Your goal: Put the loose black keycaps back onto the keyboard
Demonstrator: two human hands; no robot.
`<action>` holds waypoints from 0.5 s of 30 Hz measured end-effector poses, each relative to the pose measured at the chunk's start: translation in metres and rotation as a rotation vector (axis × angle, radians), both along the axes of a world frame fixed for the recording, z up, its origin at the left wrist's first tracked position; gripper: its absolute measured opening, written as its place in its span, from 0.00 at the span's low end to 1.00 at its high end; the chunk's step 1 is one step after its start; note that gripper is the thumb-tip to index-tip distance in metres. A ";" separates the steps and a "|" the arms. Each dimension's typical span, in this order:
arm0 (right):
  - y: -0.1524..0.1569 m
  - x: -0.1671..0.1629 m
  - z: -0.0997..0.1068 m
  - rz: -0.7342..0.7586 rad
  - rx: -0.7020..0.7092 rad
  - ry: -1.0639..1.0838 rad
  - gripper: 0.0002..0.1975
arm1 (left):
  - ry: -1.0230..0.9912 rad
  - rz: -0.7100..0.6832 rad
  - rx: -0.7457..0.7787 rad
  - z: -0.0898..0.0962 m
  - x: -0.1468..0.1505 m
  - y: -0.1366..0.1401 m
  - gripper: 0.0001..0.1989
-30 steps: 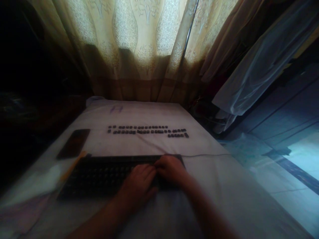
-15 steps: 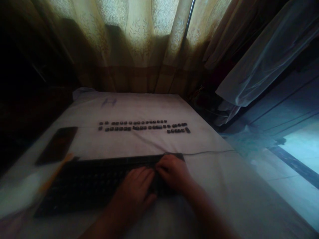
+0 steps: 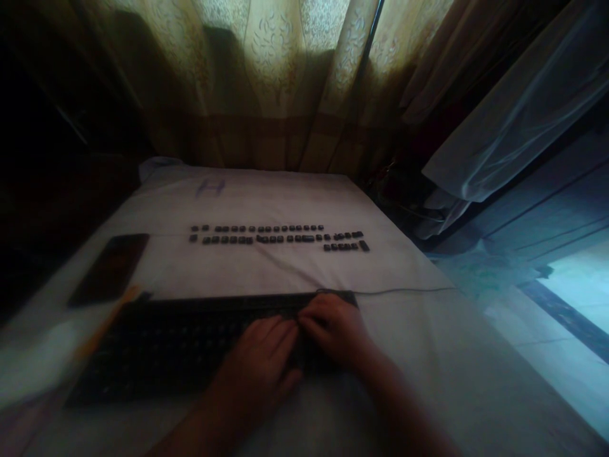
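A black keyboard [image 3: 162,346] lies across the near part of the cloth-covered table. My left hand [image 3: 261,355] rests on its right half, fingers stretched out and lying flat over the keys. Right beside those fingertips, my right hand [image 3: 333,327] is closed over the keyboard's right end, thumb and fingers pinched together. Whatever sits in that pinch is hidden in the dim light. Beyond the keyboard, loose black keycaps [image 3: 228,240] form long rows on the cloth, with a shorter row of keycaps [image 3: 340,247] at the right.
A dark, flat, phone-like rectangle [image 3: 111,263] lies at the left. Near the keyboard's left end is a blurred orange strip [image 3: 107,324] with a dark tip. A thin cable [image 3: 404,291] runs right from the keyboard. Curtains [image 3: 276,82] hang behind the table [image 3: 266,197].
The camera view has shifted slightly, so the keycap rows appear a little higher and further right. Both hands keep nearly the same place and pose on the keyboard.
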State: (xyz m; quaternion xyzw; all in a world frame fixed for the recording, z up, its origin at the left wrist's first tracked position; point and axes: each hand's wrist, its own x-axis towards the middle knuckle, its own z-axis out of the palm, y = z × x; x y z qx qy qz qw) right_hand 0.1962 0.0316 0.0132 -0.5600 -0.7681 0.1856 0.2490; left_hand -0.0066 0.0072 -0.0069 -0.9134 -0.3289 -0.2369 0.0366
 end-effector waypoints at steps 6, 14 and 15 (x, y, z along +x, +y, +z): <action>-0.001 -0.001 -0.002 0.017 0.022 0.007 0.07 | -0.022 -0.007 -0.026 0.003 0.001 -0.001 0.18; -0.002 0.001 -0.002 0.035 0.024 0.017 0.08 | -0.054 -0.004 -0.029 -0.001 -0.001 -0.001 0.18; -0.002 0.001 -0.003 0.038 0.027 0.014 0.08 | -0.058 -0.004 -0.028 -0.001 -0.001 -0.001 0.18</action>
